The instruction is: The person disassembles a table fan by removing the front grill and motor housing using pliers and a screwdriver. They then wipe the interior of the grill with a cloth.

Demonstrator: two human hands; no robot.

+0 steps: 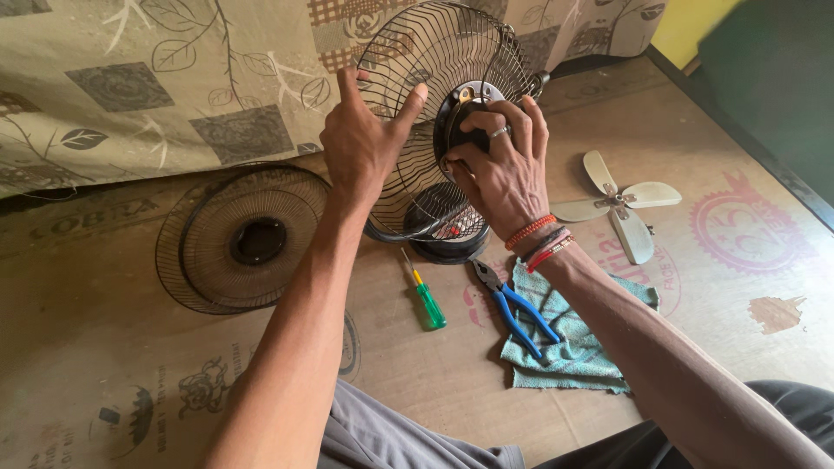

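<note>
Brown cardboard-covered floor (712,339) beside a leaf-patterned cloth (130,87). Left hand (360,143) braces the upright black wire fan guard (434,78); right hand (499,169) grips the black motor housing (465,122), mostly hiding it. Fan base partly hidden.

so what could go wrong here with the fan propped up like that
The fan stands upright, steadied only by the left hand on the wire guard; it might tip if that hand lets go. The right hand's fingers on the motor hub could get pinched against the wires.
</note>
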